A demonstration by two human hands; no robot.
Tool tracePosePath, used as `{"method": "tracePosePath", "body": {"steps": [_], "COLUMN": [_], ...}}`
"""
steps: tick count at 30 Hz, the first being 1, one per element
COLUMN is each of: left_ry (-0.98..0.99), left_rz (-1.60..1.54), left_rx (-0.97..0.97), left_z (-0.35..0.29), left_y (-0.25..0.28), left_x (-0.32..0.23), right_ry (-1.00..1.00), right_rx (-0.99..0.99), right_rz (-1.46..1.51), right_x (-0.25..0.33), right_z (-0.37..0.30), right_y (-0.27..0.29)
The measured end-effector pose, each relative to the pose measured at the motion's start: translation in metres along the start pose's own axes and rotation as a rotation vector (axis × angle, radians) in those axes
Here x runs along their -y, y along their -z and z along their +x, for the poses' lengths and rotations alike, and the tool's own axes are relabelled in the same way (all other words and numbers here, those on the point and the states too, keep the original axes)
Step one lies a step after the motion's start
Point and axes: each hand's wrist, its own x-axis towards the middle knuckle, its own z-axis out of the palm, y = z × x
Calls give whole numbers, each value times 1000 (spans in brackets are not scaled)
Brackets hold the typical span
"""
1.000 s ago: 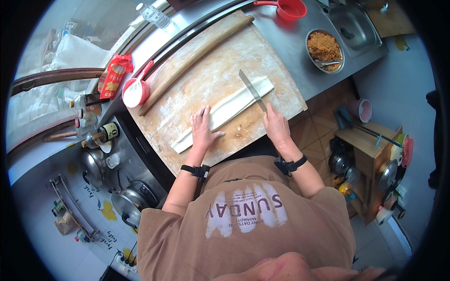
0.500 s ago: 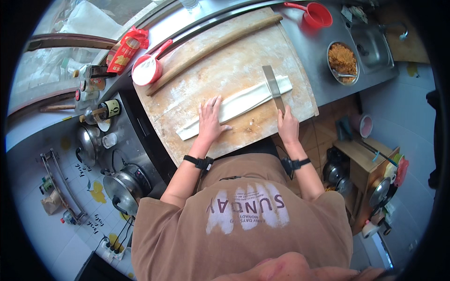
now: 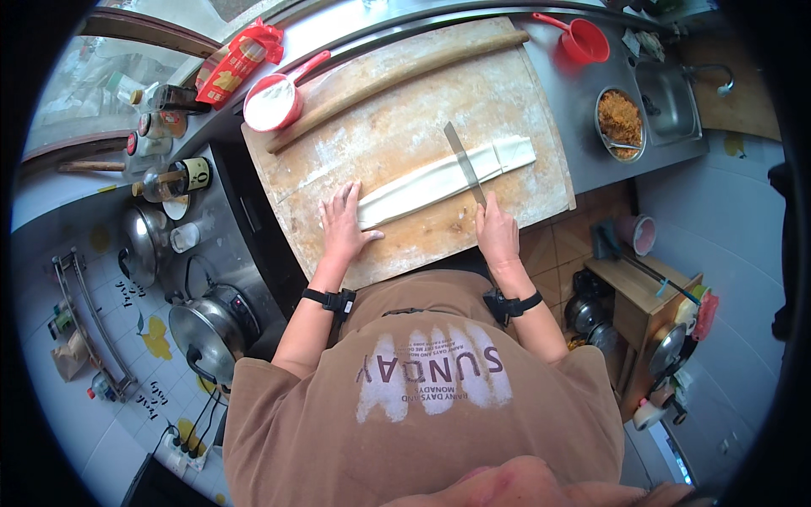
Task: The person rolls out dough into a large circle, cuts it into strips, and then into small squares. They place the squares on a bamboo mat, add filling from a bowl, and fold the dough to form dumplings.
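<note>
A long, folded strip of pale dough (image 3: 418,188) lies slantwise across the floured wooden board (image 3: 431,241). My right hand (image 3: 497,232) is closed round the handle of a kitchen knife (image 3: 462,158). The blade crosses the strip to the right of its middle, its narrow edge-on side facing up. Right of the blade, a cut line separates a short end piece of dough (image 3: 515,153) that still lies in line with the strip. My left hand (image 3: 342,226) rests on the strip's left end, fingers spread and thumb out to the side, covering that end.
A long rolling pin (image 3: 397,87) lies along the board's far side. Beside it sits a red scoop of flour (image 3: 272,105), near a red packet (image 3: 241,63). On the right counter are a red ladle (image 3: 585,42), a bowl of orange shredded food (image 3: 619,118) and a sink (image 3: 667,97). Pots (image 3: 207,338) stand left.
The knife in my right hand has moved left along the dough, and a cut line shows to its right. My left hand has slid left to the strip's end. The view has shifted slightly.
</note>
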Motion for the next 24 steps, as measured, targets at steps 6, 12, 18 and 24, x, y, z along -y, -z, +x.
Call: {"method": "tracePosePath", "body": {"steps": [6, 12, 18, 24], "left_ry": [7, 3, -14, -36], "left_rz": [-11, -31, -42, -88], "left_rx": [20, 23, 15, -68], "left_z": [2, 4, 1, -12], "left_y": [2, 3, 2, 0], "left_x": [1, 2, 6, 27], "right_ry": [7, -16, -15, 24], "right_rx": [1, 23, -80, -65], "right_rz": [-4, -34, 25, 117], "right_x": [4, -3, -9, 26], "right_z": [1, 5, 7, -19], "right_y": [3, -21, -42, -24]}}
